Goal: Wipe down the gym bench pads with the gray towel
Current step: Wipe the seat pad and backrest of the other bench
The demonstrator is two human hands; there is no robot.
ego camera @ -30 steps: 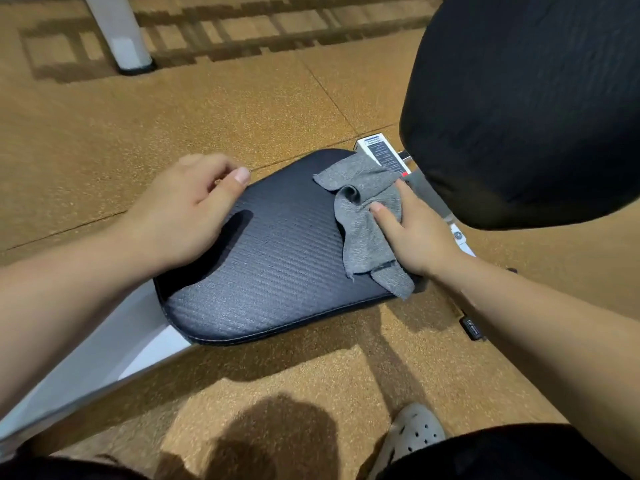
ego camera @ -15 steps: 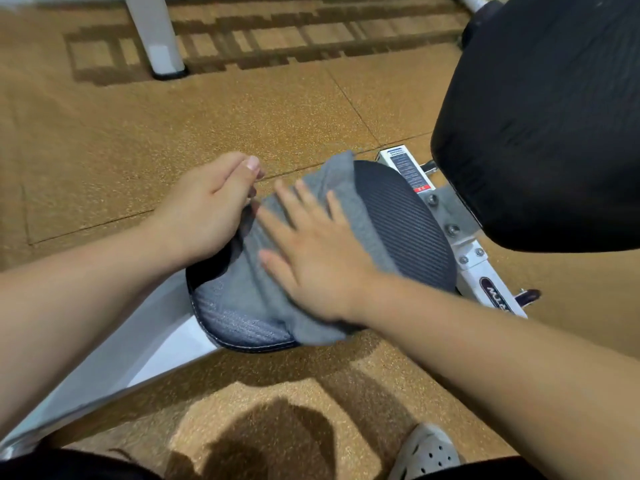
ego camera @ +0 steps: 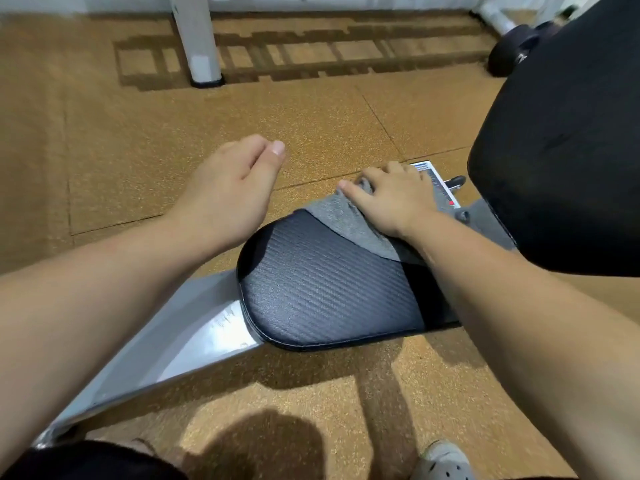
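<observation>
Sweeping from the near end, the right hand [ego camera: 391, 202] now grips the bunched gray towel [ego camera: 349, 223] at the seat pad's [ego camera: 322, 292] far edge, while the left hand [ego camera: 232, 188] has let go and hovers loosely curled, so the back pad [ego camera: 561, 150] likely comes next.

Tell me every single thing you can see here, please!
seat pad: one, black, middle
gray towel: one, gray, far end of the seat pad
back pad: one, black, right side
bench frame: one, silver, lower left, under the seat pad
label: one, white, beyond the towel
post: one, white, top left
weight: one, black, top right, partly hidden
floor: one, tan, all around
shoe: one, pale, bottom edge
left hand: one, over the floor, holds nothing
right hand: one, grips the towel
</observation>
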